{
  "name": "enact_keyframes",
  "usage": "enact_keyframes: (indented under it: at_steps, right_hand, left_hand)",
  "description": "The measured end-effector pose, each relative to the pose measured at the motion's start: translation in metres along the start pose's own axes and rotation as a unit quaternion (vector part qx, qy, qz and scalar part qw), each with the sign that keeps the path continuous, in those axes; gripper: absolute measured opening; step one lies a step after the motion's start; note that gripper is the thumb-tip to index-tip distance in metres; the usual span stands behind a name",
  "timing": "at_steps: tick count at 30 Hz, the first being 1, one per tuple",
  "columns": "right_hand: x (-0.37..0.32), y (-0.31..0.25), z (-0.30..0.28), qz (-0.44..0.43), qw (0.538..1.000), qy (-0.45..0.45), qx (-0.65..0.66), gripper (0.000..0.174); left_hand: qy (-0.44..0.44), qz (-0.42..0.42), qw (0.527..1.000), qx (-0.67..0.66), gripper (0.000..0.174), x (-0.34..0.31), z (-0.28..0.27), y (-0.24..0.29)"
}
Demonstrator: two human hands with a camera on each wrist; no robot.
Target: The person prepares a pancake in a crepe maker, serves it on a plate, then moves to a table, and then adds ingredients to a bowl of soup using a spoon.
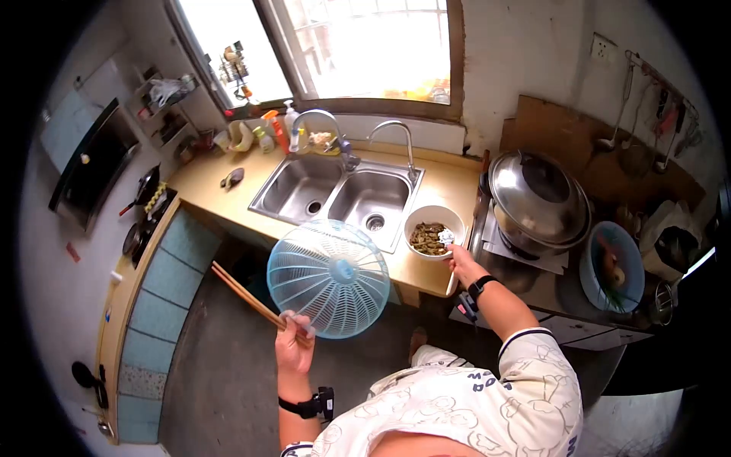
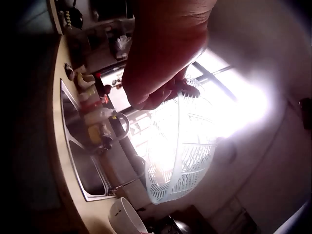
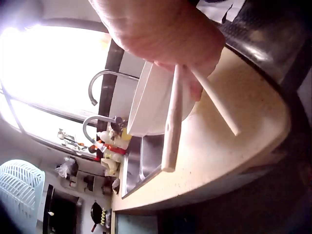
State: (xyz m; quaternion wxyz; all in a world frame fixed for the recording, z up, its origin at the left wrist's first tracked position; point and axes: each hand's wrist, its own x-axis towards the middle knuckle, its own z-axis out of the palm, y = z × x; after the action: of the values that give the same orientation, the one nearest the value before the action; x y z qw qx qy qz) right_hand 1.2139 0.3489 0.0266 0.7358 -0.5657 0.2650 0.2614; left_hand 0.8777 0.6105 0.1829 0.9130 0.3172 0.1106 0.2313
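My left hand grips the rim of a light-blue plastic basket, a round slotted one held in the air. The same hand holds a pair of long brown chopsticks that point up and left. In the left wrist view the basket hangs below the curled fingers. At the white bowl on the counter, my right hand is over the near rim. Brown pieces of food and a white patterned thing lie inside. Two pale sticks jut from under my right hand, beside the bowl.
A double steel sink with two taps is left of the bowl. To the right stand a large lidded pot and a blue basin with food in it. Bottles line the windowsill; ladles hang on the wall.
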Motion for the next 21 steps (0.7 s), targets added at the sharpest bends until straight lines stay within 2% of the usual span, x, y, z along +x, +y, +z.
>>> enact_keyframes:
  at_steps: [2,3,4,8,10,12,16,19,21]
  right_hand:
    - [0.027,-0.012,0.014,-0.006,0.999,0.035,0.026,0.012]
    - [0.039,-0.02,0.023,0.005,0.997,0.053,0.053,0.013]
    - [0.049,-0.026,0.029,0.008,0.996,0.057,0.066,0.013]
    - [0.081,-0.052,0.053,-0.003,0.991,0.086,0.099,0.015]
    - [0.092,-0.063,0.062,-0.013,0.985,0.09,0.145,0.016]
    - [0.11,-0.072,0.058,-0.008,0.981,0.133,0.14,0.017]
    - [0.149,-0.064,0.056,-0.029,0.978,0.129,0.159,0.018]
    - [0.214,-0.044,0.044,-0.096,0.955,0.071,0.272,0.024]
    - [0.208,-0.049,0.045,-0.117,0.952,0.121,0.256,0.028]
  left_hand:
    - [-0.056,-0.02,0.998,0.032,0.008,0.046,0.006,-0.01]
    - [0.001,-0.025,0.999,0.037,0.007,0.067,0.013,-0.018]
    - [0.014,-0.031,0.998,0.062,0.006,0.087,0.02,-0.023]
    - [-0.028,-0.103,0.986,0.125,0.005,0.155,0.046,-0.039]
    - [-0.079,-0.127,0.978,0.145,0.005,0.186,0.055,-0.05]
    - [-0.083,-0.14,0.97,0.178,0.007,0.215,0.064,-0.066]
    - [-0.148,-0.194,0.952,0.187,0.01,0.273,0.074,-0.097]
    - [-0.163,-0.245,0.937,0.189,0.012,0.303,0.086,-0.115]
    - [-0.182,-0.265,0.927,0.195,0.012,0.321,0.093,-0.128]
